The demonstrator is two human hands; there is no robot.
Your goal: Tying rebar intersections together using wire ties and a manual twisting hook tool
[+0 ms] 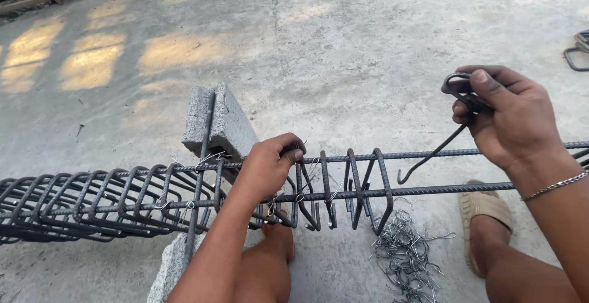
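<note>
My left hand [270, 163] pinches stirrup [299, 186] steady on rebar cage [123, 200]; right hand [509, 119] fisted round hooked tying tool [438, 149], hook hanging ready.

We count two hands: our left hand [270, 162] and our right hand [509, 116]. There is one hooked tying tool [438, 149], one rebar cage [123, 198], one loose heap of tie wires [405, 254] and one sandal [485, 208]. We see two concrete blocks, an upper one [227, 122] and a lower one [169, 266]. The cage's stirrups are too many and too overlapped for us to count.
</note>
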